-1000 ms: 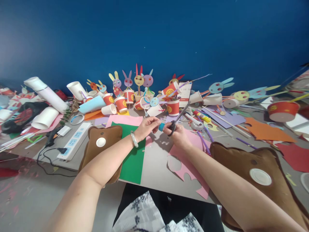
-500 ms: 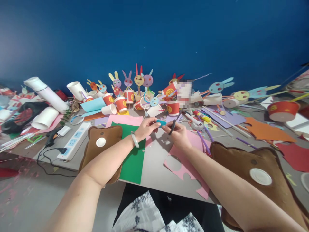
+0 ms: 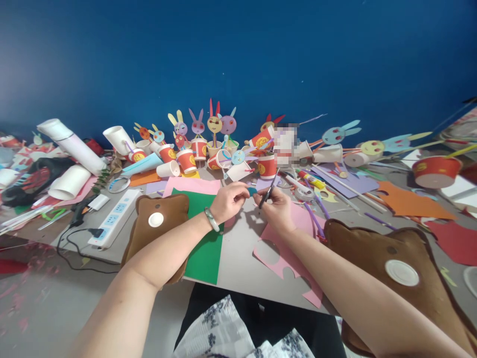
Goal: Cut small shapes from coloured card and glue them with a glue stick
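My left hand (image 3: 230, 201), with a bangle on its wrist, pinches a small piece of blue paper (image 3: 252, 191) over the middle of the table. Close by on the right, my right hand (image 3: 276, 206) is closed around black-handled scissors (image 3: 268, 193), whose blades point up and away. The thumb and fingertips of the right hand come close to the paper's right edge; whether they touch it I cannot tell. Below the left forearm lies a green sheet (image 3: 204, 248). Pink paper with round cut-outs (image 3: 286, 243) lies beneath the right wrist.
Brown hot-water bags (image 3: 169, 219) flank my arms, a second brown bag (image 3: 365, 248) at right. Paper-cup rabbits (image 3: 214, 124) line the blue wall. A power strip (image 3: 115, 219) with cables lies left. Orange paper (image 3: 410, 201) and a red-and-white bowl (image 3: 436, 171) are at right.
The blue piece has turned and now shows a smaller, darker face. My left wrist has rotated, and the scissors in my right hand have swung to point more upward.
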